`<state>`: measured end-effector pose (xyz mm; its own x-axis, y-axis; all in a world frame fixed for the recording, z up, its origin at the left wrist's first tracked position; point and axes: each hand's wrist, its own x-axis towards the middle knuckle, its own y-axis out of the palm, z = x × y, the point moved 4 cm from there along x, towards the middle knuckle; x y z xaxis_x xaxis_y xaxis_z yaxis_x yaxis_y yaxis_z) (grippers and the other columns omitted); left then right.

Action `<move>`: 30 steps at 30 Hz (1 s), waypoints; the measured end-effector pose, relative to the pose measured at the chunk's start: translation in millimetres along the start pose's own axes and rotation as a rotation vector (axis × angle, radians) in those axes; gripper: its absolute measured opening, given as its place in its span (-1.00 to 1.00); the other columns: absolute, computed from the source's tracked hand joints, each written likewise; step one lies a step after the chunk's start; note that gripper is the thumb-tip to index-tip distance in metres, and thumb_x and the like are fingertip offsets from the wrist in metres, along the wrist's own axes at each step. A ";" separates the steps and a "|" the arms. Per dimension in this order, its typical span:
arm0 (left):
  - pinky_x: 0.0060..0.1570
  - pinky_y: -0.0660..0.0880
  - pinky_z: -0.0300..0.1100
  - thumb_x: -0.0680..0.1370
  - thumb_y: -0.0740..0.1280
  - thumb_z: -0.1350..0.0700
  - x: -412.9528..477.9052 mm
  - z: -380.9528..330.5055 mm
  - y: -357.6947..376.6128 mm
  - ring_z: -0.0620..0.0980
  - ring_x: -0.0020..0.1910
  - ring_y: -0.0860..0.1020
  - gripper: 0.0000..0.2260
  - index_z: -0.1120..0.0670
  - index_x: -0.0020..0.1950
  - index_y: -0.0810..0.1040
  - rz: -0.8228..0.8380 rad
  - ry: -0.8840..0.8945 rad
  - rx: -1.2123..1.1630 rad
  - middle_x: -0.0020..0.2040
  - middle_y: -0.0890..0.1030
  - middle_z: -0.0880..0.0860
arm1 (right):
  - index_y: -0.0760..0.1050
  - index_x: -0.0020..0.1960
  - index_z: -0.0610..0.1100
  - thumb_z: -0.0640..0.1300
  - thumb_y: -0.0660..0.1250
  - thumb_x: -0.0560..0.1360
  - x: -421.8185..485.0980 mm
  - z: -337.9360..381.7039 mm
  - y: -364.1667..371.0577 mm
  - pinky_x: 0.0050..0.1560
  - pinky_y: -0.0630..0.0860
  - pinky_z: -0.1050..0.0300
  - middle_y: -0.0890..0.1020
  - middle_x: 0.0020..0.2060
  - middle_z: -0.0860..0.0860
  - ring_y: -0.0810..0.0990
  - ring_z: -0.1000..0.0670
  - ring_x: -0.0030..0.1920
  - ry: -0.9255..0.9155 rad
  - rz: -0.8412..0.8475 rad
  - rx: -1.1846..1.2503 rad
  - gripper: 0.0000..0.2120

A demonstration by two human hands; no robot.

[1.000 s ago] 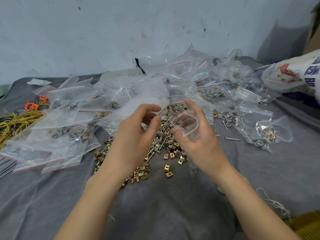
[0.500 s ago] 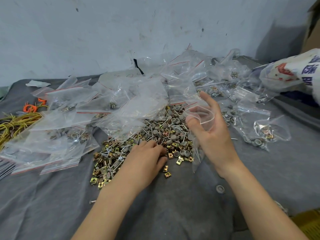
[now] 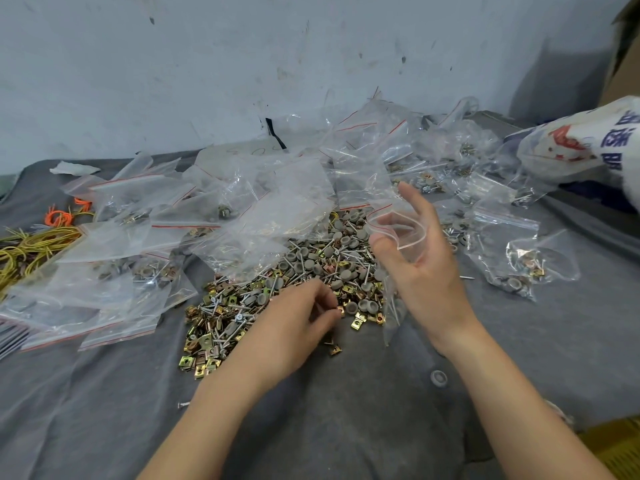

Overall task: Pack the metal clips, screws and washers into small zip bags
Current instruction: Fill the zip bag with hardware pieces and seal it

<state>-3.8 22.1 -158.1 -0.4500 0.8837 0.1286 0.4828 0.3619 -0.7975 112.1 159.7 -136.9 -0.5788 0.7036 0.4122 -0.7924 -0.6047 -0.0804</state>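
My right hand (image 3: 426, 271) is raised over the grey, cloth-covered desk (image 3: 346, 438), its grip closed on a small clear zip bag (image 3: 398, 233): thumb and curled fingers pinch the thin, glossy plastic just under the red-lined seal, so the mouth gapes in a soft loop while the limp body hangs down past my palm. My left hand (image 3: 298, 320) lies low at the near edge of the loose pile (image 3: 311, 268), its grip narrow, fingertips drawn together on a folded brass clip (image 3: 340, 310). The pile mixes square, shiny yellow clips, thin silvery screws (image 3: 239, 317) and dull grey round washers (image 3: 346, 271) shaped like shallow cups. Crinkled empty bags (image 3: 145, 233) spread to the left; filled bags (image 3: 512, 265) lie to the right, well apart from my hands.
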 end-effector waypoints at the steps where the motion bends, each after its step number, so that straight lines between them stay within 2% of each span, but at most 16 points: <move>1: -0.05 0.50 -0.25 0.57 0.39 0.07 -0.4 -4.1 -3.2 -0.06 -0.07 0.58 -0.94 0.01 0.00 0.54 -0.011 -0.013 -0.216 -0.08 0.64 -0.05 | 0.26 0.50 0.28 0.10 0.39 0.51 0.3 -0.2 0.3 0.17 0.41 0.26 0.60 0.10 0.25 0.51 0.22 0.28 -0.004 -0.001 -0.002 -0.40; 3: -0.04 0.53 -0.27 0.53 0.43 0.11 -0.4 -11.5 -13.2 -0.05 -0.03 0.63 -0.89 0.10 -0.02 0.57 -0.054 0.014 -0.594 -0.05 0.69 0.03 | 0.26 0.50 0.27 0.12 0.39 0.50 0.6 -0.3 0.7 0.16 0.41 0.28 0.60 0.10 0.24 0.52 0.21 0.28 -0.016 -0.004 -0.007 -0.39; 5: -0.04 0.54 -0.29 0.49 0.43 0.11 -1.8 -15.8 -22.2 -0.08 -0.01 0.66 -0.87 0.13 -0.03 0.57 -0.084 0.056 -0.819 0.01 0.71 0.06 | 0.26 0.50 0.27 0.13 0.39 0.50 0.8 -0.9 1.7 0.15 0.41 0.29 0.60 0.11 0.24 0.52 0.20 0.28 -0.020 0.001 -0.003 -0.38; 8: -0.15 0.52 -0.34 0.49 0.45 0.12 -4.3 -17.8 -26.9 -0.12 -0.11 0.64 -0.96 0.01 -0.10 0.62 -0.087 0.079 -0.950 0.01 0.71 0.08 | 0.26 0.50 0.27 0.15 0.39 0.48 0.6 -1.3 3.7 0.18 0.42 0.40 0.60 0.13 0.21 0.52 0.20 0.28 -0.034 0.001 -0.002 -0.37; 10: -0.19 0.52 -0.30 0.49 0.46 0.10 -4.9 -15.8 -26.7 -0.10 -0.18 0.61 -0.95 -0.05 -0.12 0.63 -0.083 0.064 -1.002 -0.03 0.71 0.08 | 0.27 0.50 0.24 0.15 0.39 0.48 -0.2 -1.4 6.1 0.18 0.39 0.47 0.61 0.12 0.21 0.54 0.20 0.26 -0.045 0.012 -0.004 -0.37; 12: -0.18 0.52 -0.23 0.46 0.49 0.05 -4.4 -13.5 -27.2 -0.08 -0.21 0.58 -0.93 -0.08 -0.12 0.63 -0.086 0.041 -1.041 -0.06 0.70 0.07 | 0.27 0.51 0.22 0.15 0.38 0.47 -0.8 -1.8 8.2 0.18 0.40 0.45 0.61 0.10 0.24 0.54 0.19 0.24 -0.060 0.024 -0.010 -0.36; 15: -0.15 0.45 -0.14 0.39 0.49 -0.04 -3.9 -11.4 -28.3 -0.06 -0.21 0.54 -0.85 -0.10 -0.07 0.64 -0.103 0.020 -1.072 -0.10 0.66 0.08 | 0.26 0.52 0.20 0.14 0.38 0.47 -1.1 -2.5 9.7 0.16 0.40 0.44 0.60 0.08 0.27 0.55 0.18 0.22 -0.074 0.036 -0.014 -0.35; 18: -0.14 0.44 -0.12 0.46 0.48 0.02 -4.0 -10.8 -29.3 -0.05 -0.21 0.52 -0.83 -0.05 0.03 0.65 -0.112 0.019 -1.075 -0.16 0.59 0.03 | 0.26 0.51 0.21 0.13 0.38 0.48 -1.5 -2.7 11.1 0.13 0.39 0.47 0.59 0.08 0.29 0.54 0.20 0.21 -0.081 0.046 -0.016 -0.36; 21: -0.12 0.46 -0.18 0.53 0.43 0.06 -4.3 -10.8 -32.1 -0.08 -0.21 0.50 -0.82 -0.03 0.13 0.66 -0.150 0.023 -0.968 -0.21 0.57 -0.05 | 0.25 0.51 0.23 0.15 0.36 0.48 -2.5 -1.9 13.0 0.15 0.40 0.45 0.58 0.10 0.30 0.53 0.21 0.23 -0.084 0.059 -0.033 -0.36; 23: -0.13 0.44 -0.35 0.56 0.39 0.12 -4.1 -13.2 -36.0 -0.19 -0.23 0.51 -0.82 -0.02 0.14 0.67 -0.190 0.054 -0.857 -0.23 0.60 -0.16 | 0.25 0.51 0.25 0.17 0.35 0.47 -3.4 -1.3 14.3 0.22 0.43 0.32 0.57 0.11 0.31 0.52 0.19 0.26 -0.087 0.063 -0.044 -0.36; 25: -0.12 0.43 -0.43 0.59 0.35 0.21 -3.8 -17.7 -40.2 -0.28 -0.20 0.53 -0.79 -0.03 0.13 0.67 -0.232 0.094 -0.744 -0.18 0.62 -0.17 | 0.24 0.50 0.25 0.17 0.35 0.47 -4.4 -1.0 16.2 0.32 0.43 0.12 0.56 0.11 0.32 0.52 0.17 0.28 -0.094 0.066 -0.060 -0.37; 27: -0.08 0.44 -0.37 0.61 0.32 0.24 -2.8 -22.7 -44.5 -0.26 -0.14 0.54 -0.76 -0.05 0.13 0.67 -0.268 0.125 -0.673 -0.09 0.60 -0.10 | 0.24 0.50 0.26 0.16 0.35 0.47 -5.3 -1.2 18.4 0.36 0.44 0.00 0.56 0.12 0.31 0.52 0.13 0.28 -0.102 0.066 -0.078 -0.37; 30: -0.08 0.43 -0.33 0.61 0.31 0.26 -0.6 -29.7 -50.0 -0.22 -0.11 0.53 -0.76 -0.03 0.13 0.67 -0.298 0.164 -0.640 -0.08 0.55 -0.09 | 0.22 0.51 0.28 0.16 0.35 0.48 -6.3 -2.3 20.6 0.35 0.48 -0.07 0.55 0.14 0.28 0.52 0.09 0.30 -0.111 0.079 -0.109 -0.37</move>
<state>-5.3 12.3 -100.8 -0.5369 0.7356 0.4131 0.7249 0.6528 -0.2202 99.0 143.6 -143.2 -0.6198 0.6068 0.4976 -0.7651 -0.6081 -0.2116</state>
